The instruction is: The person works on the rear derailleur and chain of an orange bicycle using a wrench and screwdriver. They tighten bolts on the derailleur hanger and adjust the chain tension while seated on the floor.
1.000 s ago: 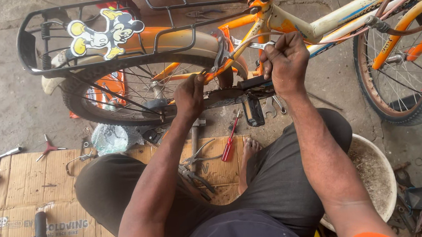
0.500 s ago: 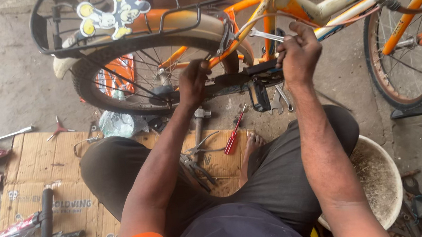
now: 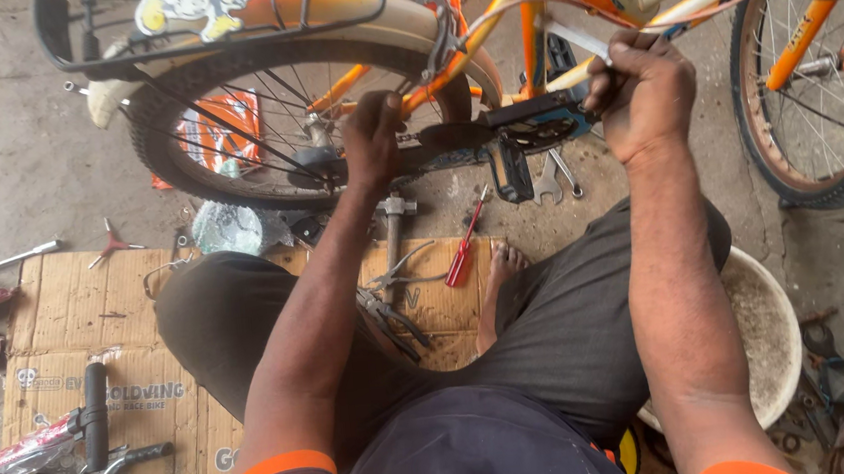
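A bicycle repair workshop is shown: an orange bicycle (image 3: pixel 525 18) is stood on a bare concrete floor (image 3: pixel 4 149), with a hammer (image 3: pixel 393 231), spanners (image 3: pixel 550 179) and a red screwdriver (image 3: pixel 464 254) scattered over flattened cardboard (image 3: pixel 57 316) at lower left.

My left hand (image 3: pixel 371 141) rests at the matt black rubber tyre (image 3: pixel 229 82), its tread rough, beside thin bright metal spokes (image 3: pixel 261 109). My right hand (image 3: pixel 643 89) closes on a dull steel tool (image 3: pixel 577 42) against the bicycle frame (image 3: pixel 525 18), glossy orange and cream paint scuffed in places. The pedal (image 3: pixel 515 169) looks like matt black plastic. Beneath my dark cloth trousers (image 3: pixel 549 317) lies flattened brown cardboard (image 3: pixel 68 325), dry and creased. On it sit a red plastic-handled screwdriver (image 3: pixel 464 254) and a worn metal hammer (image 3: pixel 394 239). The concrete floor (image 3: pixel 24 158) is rough and grey; the white bucket (image 3: pixel 771 340) is grimy plastic.
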